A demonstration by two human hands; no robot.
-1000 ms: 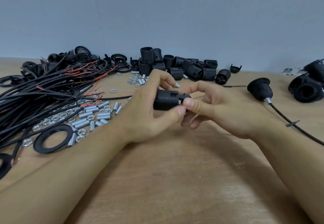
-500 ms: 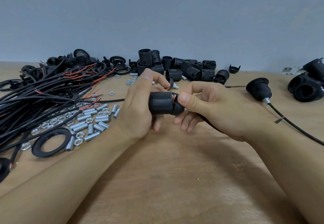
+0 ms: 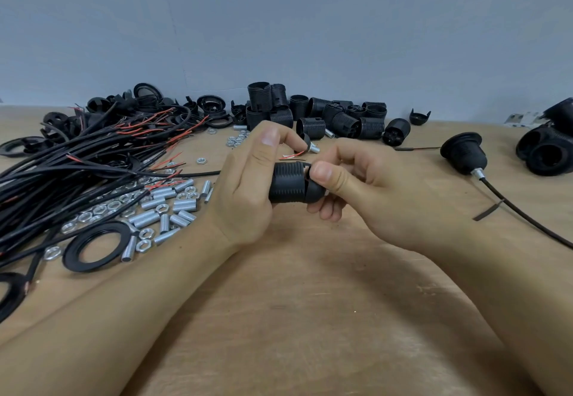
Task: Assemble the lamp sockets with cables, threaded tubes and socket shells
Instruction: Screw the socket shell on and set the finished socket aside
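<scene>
The left hand (image 3: 248, 191) grips the ribbed shell (image 3: 286, 183) above the bench (image 3: 310, 302), its long axis lying left to right. The right hand (image 3: 366, 191) pinches the rounded cap (image 3: 314, 192) at the shell's right end, seemingly to mate them.

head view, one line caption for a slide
Left hand grips a ribbed black socket shell while the right hand pinches its rounded cap end.

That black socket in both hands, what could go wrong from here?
The ribbed shell in the left hand may go crooked onto the rounded cap pinched by the right hand.

Bare red wire ends lie just behind; they might get caught in the joint.
</scene>
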